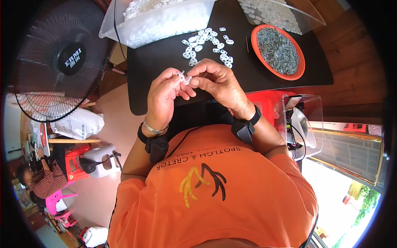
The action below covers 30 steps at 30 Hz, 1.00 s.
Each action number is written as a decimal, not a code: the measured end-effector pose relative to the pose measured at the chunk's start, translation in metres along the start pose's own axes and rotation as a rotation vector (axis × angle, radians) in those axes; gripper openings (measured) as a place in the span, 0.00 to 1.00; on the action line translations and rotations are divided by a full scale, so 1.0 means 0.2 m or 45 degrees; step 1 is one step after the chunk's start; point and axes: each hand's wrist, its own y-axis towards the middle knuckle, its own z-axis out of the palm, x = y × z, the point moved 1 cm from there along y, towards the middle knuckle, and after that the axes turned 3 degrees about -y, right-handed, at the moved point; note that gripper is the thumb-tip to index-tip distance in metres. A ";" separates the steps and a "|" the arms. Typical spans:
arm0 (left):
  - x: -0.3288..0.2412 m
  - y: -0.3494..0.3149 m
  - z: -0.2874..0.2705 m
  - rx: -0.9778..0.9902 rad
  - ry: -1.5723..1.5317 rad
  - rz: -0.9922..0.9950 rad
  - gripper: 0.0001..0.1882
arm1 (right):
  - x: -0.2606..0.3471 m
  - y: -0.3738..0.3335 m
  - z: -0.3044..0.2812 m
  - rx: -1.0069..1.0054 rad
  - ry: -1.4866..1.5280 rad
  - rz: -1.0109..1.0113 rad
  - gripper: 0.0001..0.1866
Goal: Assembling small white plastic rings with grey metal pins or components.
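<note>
Close together over the near edge of the dark table, my two hands meet at small white plastic pieces. My left hand (162,93) is closed, its thumb and fingers pinching a small white plastic piece (180,77). With thumb and forefinger, my right hand (217,82) grips a whitish piece (188,80) right beside it. Whether the two pieces are joined, I cannot tell. Beyond my hands, several loose white oval plastic pieces with holes (201,40) lie scattered. An orange-red bowl (253,43) full of small grey metal parts (278,51) stands to their right.
A translucent bin (173,22) of white pieces stands at the table's far left, another bin (304,12) at the far right. A black fan (62,58) is at the left. Beside my right arm is a clear plastic box (316,124). Another person (47,182) sits at far left.
</note>
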 end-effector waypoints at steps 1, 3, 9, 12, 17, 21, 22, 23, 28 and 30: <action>0.01 0.00 0.00 0.005 -0.024 -0.023 0.11 | 0.00 0.00 0.00 -0.002 0.003 0.001 0.06; 0.02 0.00 0.00 0.009 -0.048 -0.049 0.11 | 0.00 0.01 -0.01 -0.005 -0.221 -0.006 0.04; 0.04 0.02 0.01 0.020 -0.072 -0.017 0.11 | 0.00 0.02 0.01 -0.145 -0.426 0.010 0.05; 0.07 0.03 0.00 -0.023 -0.143 0.003 0.11 | -0.01 0.02 0.03 -0.191 -0.549 -0.147 0.06; 0.07 0.03 0.02 -0.047 -0.130 0.027 0.11 | -0.03 0.02 0.00 -0.215 -0.513 -0.210 0.07; 0.04 0.03 0.02 -0.115 0.041 -0.023 0.11 | -0.01 0.04 -0.05 -0.276 -0.233 -0.074 0.08; 0.04 0.03 0.02 -0.129 0.138 -0.034 0.11 | 0.02 0.05 -0.06 -0.271 -0.235 -0.074 0.08; 0.03 0.02 0.02 -0.143 0.235 -0.045 0.11 | 0.05 0.06 -0.07 -0.233 -0.283 0.024 0.08; 0.06 0.02 0.01 -0.188 0.257 -0.039 0.11 | 0.02 0.09 -0.06 -0.184 -0.108 0.137 0.08; 0.06 0.03 0.01 -0.201 0.274 -0.038 0.11 | 0.01 0.09 -0.07 -0.165 -0.099 0.138 0.08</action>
